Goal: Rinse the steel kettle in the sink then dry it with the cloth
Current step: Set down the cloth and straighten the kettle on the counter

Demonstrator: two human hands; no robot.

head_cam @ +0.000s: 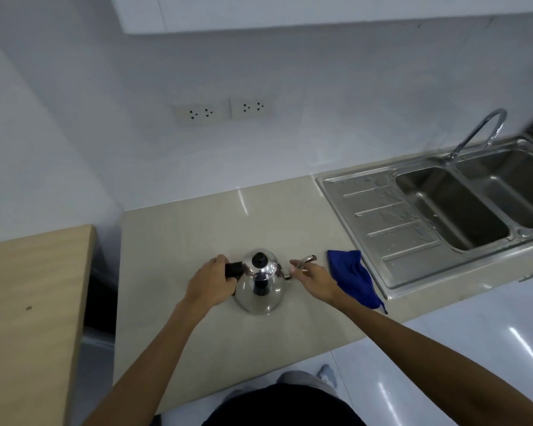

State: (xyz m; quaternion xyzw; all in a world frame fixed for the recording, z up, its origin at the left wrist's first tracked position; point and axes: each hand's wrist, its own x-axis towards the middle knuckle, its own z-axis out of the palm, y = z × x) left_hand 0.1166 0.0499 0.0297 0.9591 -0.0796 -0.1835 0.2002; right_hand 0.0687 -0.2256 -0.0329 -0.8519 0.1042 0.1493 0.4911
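The steel kettle (259, 284) stands upright on the beige countertop (179, 241), lid on, its black knob (260, 259) on top, well left of the sink. The left hand (211, 282) is wrapped around the black handle (234, 269) on the kettle's left side, fingers curled closed on it. The right hand (313, 278) hangs beside the curved spout (305, 262), fingers loosely spread and gripping nothing; whether a fingertip touches the spout I cannot tell.

Just right of that hand lies the blue cloth (354, 279), crumpled at the edge of the wet draining board (391, 229). Farther right are the double sink (453, 207) and the arched tap (480, 133).

The likely risks: lifted by the side handle alone, the kettle may tip and shed its loose-looking lid. Carried low across to the basin, its spout or the right forearm could drag the cloth onto the wet board, soaking it before drying. The polished body will be slippery once rinsed.
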